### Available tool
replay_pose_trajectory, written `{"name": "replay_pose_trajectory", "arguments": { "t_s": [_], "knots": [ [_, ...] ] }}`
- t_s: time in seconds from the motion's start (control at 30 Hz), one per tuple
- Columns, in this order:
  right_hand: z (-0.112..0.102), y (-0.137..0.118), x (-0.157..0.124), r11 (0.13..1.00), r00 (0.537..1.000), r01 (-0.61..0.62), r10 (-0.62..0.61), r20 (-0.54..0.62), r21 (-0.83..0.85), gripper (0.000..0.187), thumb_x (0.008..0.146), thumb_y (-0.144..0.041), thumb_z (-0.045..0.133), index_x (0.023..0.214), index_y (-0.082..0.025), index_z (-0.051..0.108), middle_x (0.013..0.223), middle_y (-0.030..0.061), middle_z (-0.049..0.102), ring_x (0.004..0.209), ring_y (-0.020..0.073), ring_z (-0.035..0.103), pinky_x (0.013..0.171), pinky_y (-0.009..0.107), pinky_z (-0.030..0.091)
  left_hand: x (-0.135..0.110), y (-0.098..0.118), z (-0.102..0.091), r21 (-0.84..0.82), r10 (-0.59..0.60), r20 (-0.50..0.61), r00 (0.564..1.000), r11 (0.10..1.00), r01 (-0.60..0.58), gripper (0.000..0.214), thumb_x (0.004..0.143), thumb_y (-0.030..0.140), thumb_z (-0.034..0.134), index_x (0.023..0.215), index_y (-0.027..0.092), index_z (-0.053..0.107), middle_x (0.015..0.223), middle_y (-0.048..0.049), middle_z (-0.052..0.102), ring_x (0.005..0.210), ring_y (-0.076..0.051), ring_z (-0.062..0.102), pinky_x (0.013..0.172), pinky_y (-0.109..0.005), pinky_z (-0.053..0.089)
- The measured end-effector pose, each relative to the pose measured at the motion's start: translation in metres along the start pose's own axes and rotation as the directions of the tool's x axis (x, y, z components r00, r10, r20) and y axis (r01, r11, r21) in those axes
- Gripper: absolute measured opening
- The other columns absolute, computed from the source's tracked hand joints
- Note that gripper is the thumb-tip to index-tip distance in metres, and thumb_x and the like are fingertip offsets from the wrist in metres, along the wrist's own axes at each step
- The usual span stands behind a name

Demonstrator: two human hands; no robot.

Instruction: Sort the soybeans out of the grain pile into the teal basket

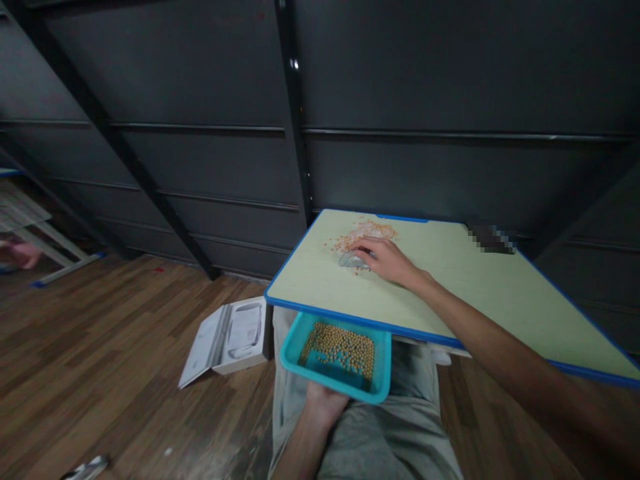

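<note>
My left hand [325, 401] grips a teal plastic tray [286, 353] from below at its near side, most fingers hidden under it. Round tan beans [345, 343] lie spread over the tray's bottom. It hangs over my lap, just below the table's front edge. On the tabletop, my right hand [383, 257] is closed on a clear, half-round protractor [347, 260] resting near the surface. Just beyond it lies a loose pile of small orange and whitish grains [370, 232], with a few scattered around the protractor.
The pale green table [480, 300] has a blue rim. At its far right corner is a dark, blurred-out object [493, 239]. An open white box [245, 333] stands on the wooden floor [150, 320] to the left. A dark panelled wall [210, 160] rises behind the table.
</note>
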State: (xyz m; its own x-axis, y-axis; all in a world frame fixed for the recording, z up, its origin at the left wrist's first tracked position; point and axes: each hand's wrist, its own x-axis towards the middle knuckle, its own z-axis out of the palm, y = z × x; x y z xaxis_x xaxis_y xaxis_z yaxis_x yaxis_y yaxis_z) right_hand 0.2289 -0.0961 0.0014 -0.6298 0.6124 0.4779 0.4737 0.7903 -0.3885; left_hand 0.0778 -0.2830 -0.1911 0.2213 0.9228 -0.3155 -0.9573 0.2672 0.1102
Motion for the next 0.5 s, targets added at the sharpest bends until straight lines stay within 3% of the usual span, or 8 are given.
{"name": "replay_pose_trajectory", "arguments": {
  "t_s": [0.33, 0.5],
  "knots": [
    [0.002, 0.000, -0.001, 1.000, 1.000, 0.006, -0.006, -0.005, -0.010, 0.022, 0.094, -0.019, 0.052, 0.109, -0.023, 0.067, 0.108, 0.0053, 0.069, 0.101, 0.0195, 0.061, 0.090, 0.035, 0.044, -0.001, 0.004, 0.004, 0.062, 0.050, -0.147, 0.988, 0.997, -0.041, 0.038, 0.091, 0.032, 0.045, 0.126, 0.029, 0.058, 0.108, -0.0069, 0.075, 0.103, -0.028, 0.067, 0.102, -0.057, 0.043],
    [0.003, -0.002, -0.002, 1.000, 1.000, 0.023, -0.023, -0.011, -0.020, 0.021, 0.093, -0.020, 0.052, 0.108, -0.023, 0.067, 0.106, 0.0047, 0.070, 0.100, 0.0192, 0.062, 0.089, 0.034, 0.044, -0.004, 0.002, 0.014, 0.081, 0.057, -0.143, 0.988, 0.996, -0.045, 0.037, 0.091, 0.035, 0.045, 0.124, 0.029, 0.060, 0.103, -0.0064, 0.076, 0.101, -0.029, 0.068, 0.100, -0.057, 0.045]
  ]
}}
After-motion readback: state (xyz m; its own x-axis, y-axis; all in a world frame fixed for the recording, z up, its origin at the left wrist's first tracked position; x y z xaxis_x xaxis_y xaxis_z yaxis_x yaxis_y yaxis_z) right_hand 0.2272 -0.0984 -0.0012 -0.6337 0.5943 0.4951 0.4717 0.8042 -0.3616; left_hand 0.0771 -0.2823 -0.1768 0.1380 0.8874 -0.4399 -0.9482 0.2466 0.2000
